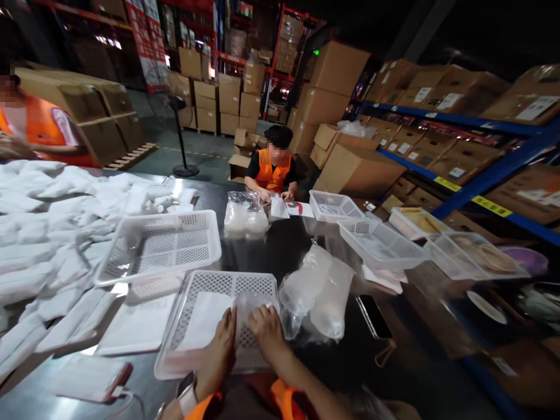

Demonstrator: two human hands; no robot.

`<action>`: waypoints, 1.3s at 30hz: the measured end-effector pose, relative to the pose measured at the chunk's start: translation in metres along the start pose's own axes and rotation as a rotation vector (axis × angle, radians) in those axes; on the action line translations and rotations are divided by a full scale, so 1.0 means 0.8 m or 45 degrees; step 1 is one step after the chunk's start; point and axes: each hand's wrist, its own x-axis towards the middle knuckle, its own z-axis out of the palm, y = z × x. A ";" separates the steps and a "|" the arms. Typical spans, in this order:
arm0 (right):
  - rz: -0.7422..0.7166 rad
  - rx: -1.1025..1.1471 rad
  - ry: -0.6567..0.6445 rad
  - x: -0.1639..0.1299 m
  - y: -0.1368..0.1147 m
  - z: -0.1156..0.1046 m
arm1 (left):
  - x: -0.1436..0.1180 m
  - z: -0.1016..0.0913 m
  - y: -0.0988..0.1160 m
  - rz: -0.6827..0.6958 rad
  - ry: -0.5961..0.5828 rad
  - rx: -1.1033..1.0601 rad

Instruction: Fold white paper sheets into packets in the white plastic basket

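A white perforated plastic basket (192,356) lies in front of me on the dark table, with a flat white packet (203,321) inside it. Both my hands are in the basket, close together, on a small clear plastic bag (249,303). My left hand (223,341) grips the bag's left side. My right hand (266,329) pinches its right side. Just to the right of the basket lie clear bags of white items (321,291).
A second white basket (160,245) sits behind mine, more baskets (380,242) to the right. White packets (48,233) pile up on the left. A phone (374,318) lies at right. One person (273,169) in an orange vest works opposite, another (39,128) at far left.
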 end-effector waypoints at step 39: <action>-0.640 -0.170 -0.091 -0.009 0.008 0.030 | 0.098 -0.085 0.061 -0.228 -0.349 0.228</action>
